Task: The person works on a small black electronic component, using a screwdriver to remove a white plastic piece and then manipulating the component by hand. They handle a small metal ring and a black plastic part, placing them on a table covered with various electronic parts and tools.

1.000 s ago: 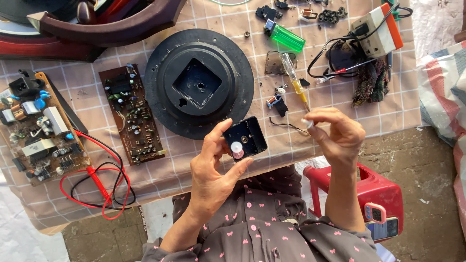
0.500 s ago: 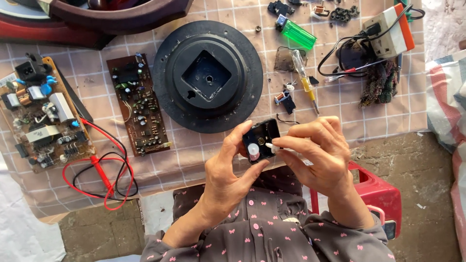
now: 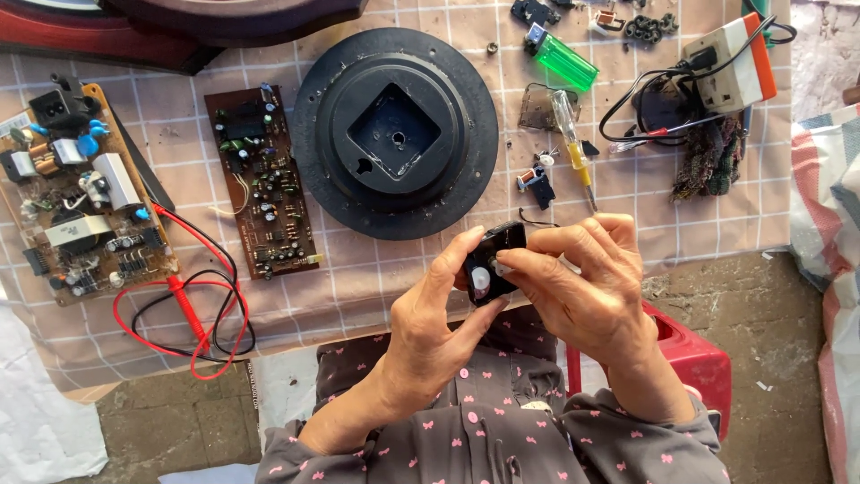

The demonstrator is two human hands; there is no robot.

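My left hand [image 3: 430, 327] grips a small black square clock mechanism [image 3: 492, 261] from below, thumb along its left side. My right hand [image 3: 587, 278] reaches in from the right, and its fingertips pinch at the white gear on the mechanism's face. Both hands hover over the table's near edge, above my lap. Just beyond them lies a round black clock back [image 3: 395, 133] with a square recess in its centre.
A brown circuit board [image 3: 261, 181] and a larger board with components [image 3: 79, 211] lie at left, with red and black probe leads [image 3: 184, 309]. A yellow-handled screwdriver [image 3: 571, 148], green lighter [image 3: 563, 58], power strip [image 3: 730, 63] and small parts lie at right. A red stool [image 3: 699, 358] stands below.
My right hand has come in from the right and closed its fingertips on the mechanism, which it was apart from a second ago. The view has shifted slightly.
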